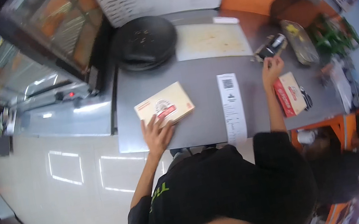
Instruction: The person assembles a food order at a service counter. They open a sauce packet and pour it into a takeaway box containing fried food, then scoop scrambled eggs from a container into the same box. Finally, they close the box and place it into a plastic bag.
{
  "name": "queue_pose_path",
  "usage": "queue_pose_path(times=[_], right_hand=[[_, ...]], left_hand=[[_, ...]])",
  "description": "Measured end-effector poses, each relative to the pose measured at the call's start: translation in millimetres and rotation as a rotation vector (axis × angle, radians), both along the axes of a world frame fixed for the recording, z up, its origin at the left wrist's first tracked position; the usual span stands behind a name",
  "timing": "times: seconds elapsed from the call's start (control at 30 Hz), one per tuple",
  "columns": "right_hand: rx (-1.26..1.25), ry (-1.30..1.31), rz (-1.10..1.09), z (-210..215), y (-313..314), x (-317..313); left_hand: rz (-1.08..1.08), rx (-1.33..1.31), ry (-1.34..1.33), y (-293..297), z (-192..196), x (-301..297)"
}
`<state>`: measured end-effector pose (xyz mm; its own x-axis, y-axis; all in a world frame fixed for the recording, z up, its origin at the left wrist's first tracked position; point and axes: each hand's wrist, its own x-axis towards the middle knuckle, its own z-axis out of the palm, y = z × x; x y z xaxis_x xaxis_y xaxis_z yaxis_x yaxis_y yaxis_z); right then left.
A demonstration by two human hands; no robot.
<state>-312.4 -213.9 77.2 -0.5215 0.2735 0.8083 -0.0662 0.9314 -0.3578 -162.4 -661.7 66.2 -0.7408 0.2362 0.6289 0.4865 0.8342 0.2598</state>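
Note:
My left hand [157, 135] lies with fingers spread against the near edge of a cream cardboard box [177, 97] with a red label, which sits turned at an angle on the steel table. Farther right, my right hand [272, 69] has its fingers drawn together in a pinch; whatever is between them is too small to make out. Just beyond those fingertips lies a black object [273, 45] with a pale label, its kind unclear. A red and cream box [290, 94] sits beside my right wrist. Between my arms a long printed receipt [231, 99] reaches the front edge.
A large round black pan [144, 41] stands at the back left, beside a white cutting board [211, 40]. At the right are a clear tray [302, 48] with yellow pieces, a green basket [331, 34] and a plastic bag [341, 86]. A glass-fronted cabinet [53, 43] borders the left.

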Motion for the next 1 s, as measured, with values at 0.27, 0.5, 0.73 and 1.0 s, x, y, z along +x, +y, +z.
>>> queue_pose_path(times=[0.27, 0.5, 0.73, 1.0], right_hand=[[-0.996, -0.818, 0.913, -10, -268, 136], [-1.072, -0.726, 0.769, -17, -317, 136], [-0.433, -0.767, 0.640, -35, -287, 140], [-0.072, -0.504, -0.181, -30, -141, 130]], left_hand=[[-0.020, 0.146, 0.046, -4, -8, -4], [-0.071, 0.085, 0.049, -11, -12, -10], [-0.050, -0.136, -0.108, -4, 9, -14], [-0.219, 0.287, -0.543, 115, 26, 5]])
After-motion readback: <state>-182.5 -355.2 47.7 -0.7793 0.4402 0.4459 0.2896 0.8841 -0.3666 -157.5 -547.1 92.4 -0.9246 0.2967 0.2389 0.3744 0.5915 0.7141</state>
